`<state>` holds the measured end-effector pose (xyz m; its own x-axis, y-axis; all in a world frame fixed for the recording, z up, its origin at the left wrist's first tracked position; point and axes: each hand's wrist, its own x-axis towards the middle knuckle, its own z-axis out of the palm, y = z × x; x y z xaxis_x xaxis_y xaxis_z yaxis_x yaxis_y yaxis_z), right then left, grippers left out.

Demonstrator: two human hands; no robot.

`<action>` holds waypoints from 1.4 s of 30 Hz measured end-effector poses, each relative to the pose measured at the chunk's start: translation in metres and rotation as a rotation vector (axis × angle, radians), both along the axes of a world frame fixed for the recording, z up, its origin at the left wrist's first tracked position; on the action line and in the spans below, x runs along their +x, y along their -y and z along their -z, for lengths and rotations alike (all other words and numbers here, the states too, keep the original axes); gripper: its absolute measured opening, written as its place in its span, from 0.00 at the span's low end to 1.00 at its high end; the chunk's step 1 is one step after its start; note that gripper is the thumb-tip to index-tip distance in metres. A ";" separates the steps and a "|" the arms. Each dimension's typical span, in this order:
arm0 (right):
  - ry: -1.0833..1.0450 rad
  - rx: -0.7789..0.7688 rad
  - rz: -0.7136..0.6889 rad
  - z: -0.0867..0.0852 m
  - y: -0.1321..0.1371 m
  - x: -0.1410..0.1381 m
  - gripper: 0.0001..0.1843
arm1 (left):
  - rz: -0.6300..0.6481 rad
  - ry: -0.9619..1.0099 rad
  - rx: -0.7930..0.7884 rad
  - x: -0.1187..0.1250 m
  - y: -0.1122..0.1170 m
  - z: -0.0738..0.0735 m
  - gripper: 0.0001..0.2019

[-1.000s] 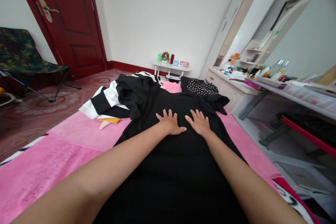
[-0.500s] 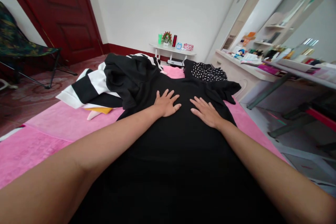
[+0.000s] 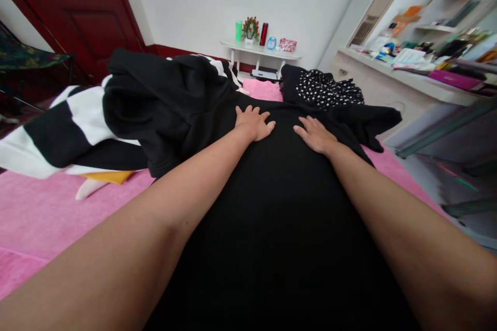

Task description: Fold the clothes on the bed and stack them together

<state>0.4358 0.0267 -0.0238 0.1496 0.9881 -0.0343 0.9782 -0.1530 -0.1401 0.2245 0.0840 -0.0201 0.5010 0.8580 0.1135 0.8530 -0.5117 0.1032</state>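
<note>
Left hand (image 3: 253, 122), right hand (image 3: 315, 135) — both flat, spread, gripping nothing — pressed on dress (image 3: 279, 207) top. Advise even palm pressure, outward strokes.

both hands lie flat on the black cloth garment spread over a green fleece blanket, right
Not quite. The head view shows the fleece blanket is pink, not green. The left hand and right hand do lie flat, fingers spread, on the black cloth garment spread over it.
</note>
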 end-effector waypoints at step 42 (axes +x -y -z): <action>0.027 0.157 0.163 0.000 0.091 -0.092 0.31 | 0.368 -0.192 -0.277 -0.080 0.122 -0.057 0.34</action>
<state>0.3434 -0.0640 -0.0237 0.3061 0.9439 0.1240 0.9462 -0.2873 -0.1491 0.1445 -0.0382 0.0367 0.7655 0.6055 -0.2177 0.6381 -0.7579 0.1360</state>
